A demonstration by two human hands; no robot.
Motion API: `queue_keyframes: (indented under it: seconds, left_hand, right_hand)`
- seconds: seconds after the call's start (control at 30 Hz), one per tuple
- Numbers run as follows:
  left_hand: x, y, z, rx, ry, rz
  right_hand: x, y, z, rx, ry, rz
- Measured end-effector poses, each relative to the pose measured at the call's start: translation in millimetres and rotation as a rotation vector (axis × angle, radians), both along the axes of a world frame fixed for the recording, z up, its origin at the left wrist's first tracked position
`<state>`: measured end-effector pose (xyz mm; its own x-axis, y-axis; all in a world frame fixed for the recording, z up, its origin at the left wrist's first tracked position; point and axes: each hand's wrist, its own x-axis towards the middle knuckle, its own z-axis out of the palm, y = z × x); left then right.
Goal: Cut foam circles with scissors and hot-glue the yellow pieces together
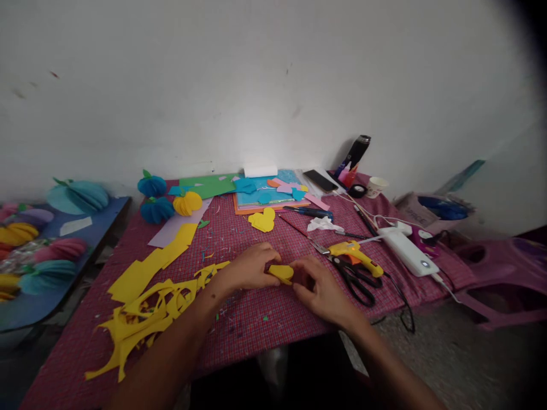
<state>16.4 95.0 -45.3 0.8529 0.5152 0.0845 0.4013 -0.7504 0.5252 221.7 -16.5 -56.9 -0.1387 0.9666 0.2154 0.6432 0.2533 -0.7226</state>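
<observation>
Between my two hands is a small yellow paper piece, rounded in outline, perhaps several layers thick. My left hand pinches its left end. My right hand has thumb and fingers curled at its right end, gripping the edge. Beyond the hands lies a small pile of yellow paper cutouts. Yellow paper scraps with cut-out holes spread beside my left forearm. A yellow glue gun and black-handled scissors rest to the right of my right hand.
Finished paper pumpkins stand at the table's back left; more sit on a blue table. Coloured paper sheets, a phone, a cutter, a paper cup and a white power bank with cables line the back and right.
</observation>
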Motion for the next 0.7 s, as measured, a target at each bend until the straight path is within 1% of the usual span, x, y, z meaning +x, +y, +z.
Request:
queue_keyframes:
  seconds: [0.17, 0.3, 0.37, 0.43, 0.57, 0.7]
  left_hand:
    - [0.4, -0.2, -0.3, 0.019, 0.008, 0.001]
    - [0.2, -0.3, -2.7, 0.02, 0.01, 0.007]
    - [0.2, -0.3, -4.2, 0.027, 0.01, 0.011]
    - [0.3, -0.5, -4.9, 0.036, 0.011, 0.017]
    - [0.0, -0.8, -3.6, 0.04, 0.017, 0.024]
    - [-0.5, -0.6, -2.4, 0.049, 0.023, 0.015]
  right_hand:
    - [-6.3, -0.2, -1.2, 0.024, -0.057, -0.039]
    - [-8.2, 4.7, -6.9, 0.013, -0.07, -0.041]
    - [-6.2, 8.3, -6.7, -0.001, -0.086, -0.038]
    - [-2.7, 13.1, -3.1, -0.038, -0.114, -0.022]
    - [4.5, 27.2, 9.9, -0.129, -0.194, 0.037]
    - [6.3, 41.9, 19.0, -0.19, -0.3, 0.086]
